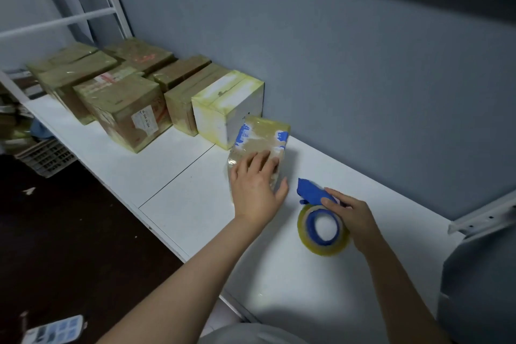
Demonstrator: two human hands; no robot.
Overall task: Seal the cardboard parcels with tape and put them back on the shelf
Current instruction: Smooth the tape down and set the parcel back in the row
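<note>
A small tape-wrapped parcel [264, 139] with blue markings lies on the white shelf [173, 176], near the wall. My left hand [255, 187] lies flat on top of it, fingers spread, thumb on its right side. To the right, a blue tape dispenser [321, 220] with a roll of clear yellowish tape stands on the shelf. My right hand [354, 218] grips it from the right, fingers curled over its top. Several taped cardboard parcels [125, 109] and a white taped box [227, 109] stand in a row further left.
A grey wall runs behind the shelf. A white shelf frame [111, 8] rises at far left. A grey plastic crate [46, 158] sits on the dark floor below. A grey metal bracket [483, 218] juts in at right. Bare shelf surface lies in front of the parcel.
</note>
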